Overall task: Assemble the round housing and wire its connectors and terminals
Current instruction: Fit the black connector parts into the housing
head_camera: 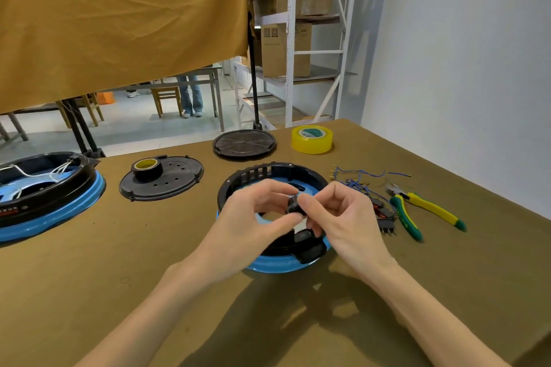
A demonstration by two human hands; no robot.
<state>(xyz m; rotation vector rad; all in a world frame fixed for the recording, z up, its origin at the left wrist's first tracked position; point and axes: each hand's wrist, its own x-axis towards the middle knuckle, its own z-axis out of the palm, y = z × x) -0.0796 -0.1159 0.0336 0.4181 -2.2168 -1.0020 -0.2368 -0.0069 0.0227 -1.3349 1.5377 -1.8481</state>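
A round black housing with a blue base ring [269, 267] sits on the table in front of me. Above its open middle, both hands pinch a small black round part [293, 205]. My left hand [253, 217] grips it from the left with thumb and fingers. My right hand [337, 214] grips it from the right. A bundle of blue wires with terminals [356, 180] lies just right of the housing, beside small black and red connectors [386, 217]. The hands hide much of the housing's inside.
A second wired housing [44, 197] stands at the left edge. A black cover plate [167, 185] carries a black tape roll [147, 168]. Another black disc [244, 144] and a yellow tape roll [312, 139] lie farther back. Yellow-green pliers [417, 208] lie at right.
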